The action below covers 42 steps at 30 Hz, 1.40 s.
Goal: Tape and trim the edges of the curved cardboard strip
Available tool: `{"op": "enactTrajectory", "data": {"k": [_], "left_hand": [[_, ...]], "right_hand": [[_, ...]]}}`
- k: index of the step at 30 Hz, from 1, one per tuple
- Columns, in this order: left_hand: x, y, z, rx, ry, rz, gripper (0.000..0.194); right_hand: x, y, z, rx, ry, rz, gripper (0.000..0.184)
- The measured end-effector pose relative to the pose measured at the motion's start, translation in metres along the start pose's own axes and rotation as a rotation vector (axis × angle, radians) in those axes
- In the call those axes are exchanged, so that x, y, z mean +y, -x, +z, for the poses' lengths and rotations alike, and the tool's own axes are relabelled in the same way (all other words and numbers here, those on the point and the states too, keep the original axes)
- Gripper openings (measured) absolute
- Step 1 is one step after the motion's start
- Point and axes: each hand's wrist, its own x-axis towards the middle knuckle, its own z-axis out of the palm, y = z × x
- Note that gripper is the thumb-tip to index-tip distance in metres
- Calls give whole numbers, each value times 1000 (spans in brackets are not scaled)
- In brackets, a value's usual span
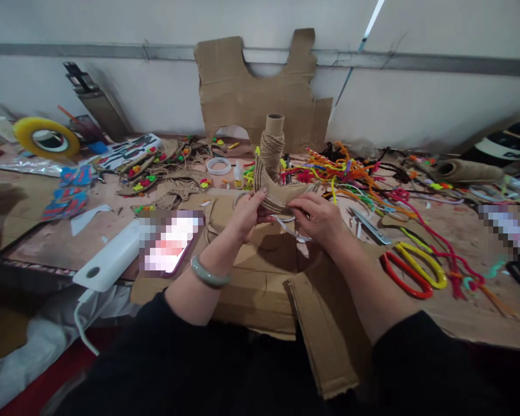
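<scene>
And right in front of the twine roll (272, 151), the curved cardboard piece (283, 192) is gripped by the left hand (247, 216), seemingly for steadiness, as its corded edge (274, 205) is pinched by the right hand (321, 217), scissors (375, 230) parked right of the roll, apparently within reach.

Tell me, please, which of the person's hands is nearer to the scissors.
Right. The right hand is to the left of the scissors; the left hand is farther left.
</scene>
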Motion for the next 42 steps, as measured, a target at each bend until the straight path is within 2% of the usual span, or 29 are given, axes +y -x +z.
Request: {"op": "enactTrajectory", "data": {"k": [8, 15, 24, 35, 42], "left_hand": [[-3, -1, 1, 8, 10, -38, 27], [-1, 4, 2, -66, -79, 43, 26], [2, 4, 6, 29, -115, 33, 14], [-4, -3, 0, 11, -61, 47, 14], [1, -8, -3, 106, -103, 77, 9]], "right_hand": [[-9, -2, -3, 20, 75, -57, 23], [-11, -3, -6, 15, 59, -45, 22], [-13, -3, -6, 40, -1, -62, 18], [-13, -2, -3, 1, 34, -62, 21], [-13, 0, -4, -32, 31, -50, 20]]}}
